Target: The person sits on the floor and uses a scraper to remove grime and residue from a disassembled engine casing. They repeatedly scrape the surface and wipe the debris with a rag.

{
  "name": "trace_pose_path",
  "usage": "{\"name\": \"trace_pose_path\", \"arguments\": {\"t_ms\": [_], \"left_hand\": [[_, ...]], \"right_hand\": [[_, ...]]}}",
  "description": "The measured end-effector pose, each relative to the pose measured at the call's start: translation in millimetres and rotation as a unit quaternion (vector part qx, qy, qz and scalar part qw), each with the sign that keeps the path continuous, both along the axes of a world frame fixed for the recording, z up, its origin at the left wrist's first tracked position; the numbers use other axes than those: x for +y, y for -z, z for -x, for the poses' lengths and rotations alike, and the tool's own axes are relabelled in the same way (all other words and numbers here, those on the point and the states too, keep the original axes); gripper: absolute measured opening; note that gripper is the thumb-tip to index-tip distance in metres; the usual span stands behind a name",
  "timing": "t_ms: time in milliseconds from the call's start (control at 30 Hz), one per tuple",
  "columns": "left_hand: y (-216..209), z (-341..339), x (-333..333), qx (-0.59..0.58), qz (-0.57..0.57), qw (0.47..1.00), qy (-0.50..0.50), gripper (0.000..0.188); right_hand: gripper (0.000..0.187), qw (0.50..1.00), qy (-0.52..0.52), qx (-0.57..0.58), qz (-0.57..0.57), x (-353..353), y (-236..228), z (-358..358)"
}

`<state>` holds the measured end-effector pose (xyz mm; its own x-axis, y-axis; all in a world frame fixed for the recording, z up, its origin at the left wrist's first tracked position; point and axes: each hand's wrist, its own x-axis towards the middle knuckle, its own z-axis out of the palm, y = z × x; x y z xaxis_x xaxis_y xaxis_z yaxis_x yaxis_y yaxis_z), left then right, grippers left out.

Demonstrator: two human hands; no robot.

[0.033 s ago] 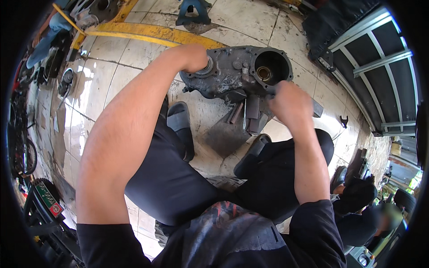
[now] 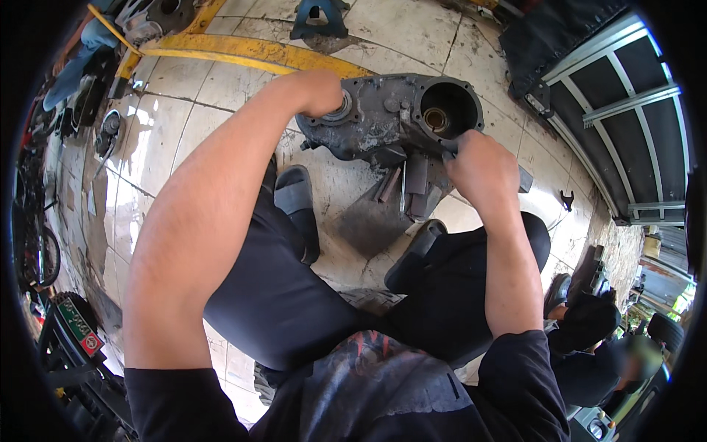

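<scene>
A dark grey cast metal gearbox housing (image 2: 379, 118) rests ahead of my knees. It has a large round bore on the right and a smaller ringed bore on the left. My left hand (image 2: 322, 92) is closed at the housing's left end, beside the smaller bore, its fingertips hidden. Just below the large bore's rim, my right hand (image 2: 482, 166) is curled into a fist; what it grips is hidden from me. Under the housing lie dark flat blocks (image 2: 417, 177) and a thin shiny rod (image 2: 403, 189), on or beside a dark flat plate (image 2: 372, 221).
A yellow metal frame (image 2: 221, 51) crosses the tiled floor behind the housing, near a blue stand (image 2: 318, 20). A small black fork-shaped part (image 2: 566, 200) lies to the right. A metal-framed black panel (image 2: 626, 110) is at the far right. Another person (image 2: 589, 361) sits at lower right.
My right hand has shifted very slightly and looks sharper than before. The housing and my left hand stay practically in place.
</scene>
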<state>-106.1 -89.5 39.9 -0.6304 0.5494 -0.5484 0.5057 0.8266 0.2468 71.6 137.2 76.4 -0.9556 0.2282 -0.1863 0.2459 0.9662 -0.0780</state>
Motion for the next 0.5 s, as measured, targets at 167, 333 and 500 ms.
{"name": "trace_pose_path", "arguments": {"t_ms": [167, 333, 500], "left_hand": [[7, 4, -2, 0.014, -0.008, 1.000, 0.000, 0.043], [10, 5, 0, -0.002, 0.006, 1.000, 0.007, 0.045], [2, 3, 1, -0.003, 0.017, 1.000, 0.012, 0.047]], "right_hand": [[0.016, 0.999, -0.030, -0.043, -0.003, -18, 3, -2], [0.018, 0.998, -0.038, -0.049, 0.003, -19, 13, 2], [0.017, 0.999, 0.008, -0.036, 0.017, -13, -8, -4]]}}
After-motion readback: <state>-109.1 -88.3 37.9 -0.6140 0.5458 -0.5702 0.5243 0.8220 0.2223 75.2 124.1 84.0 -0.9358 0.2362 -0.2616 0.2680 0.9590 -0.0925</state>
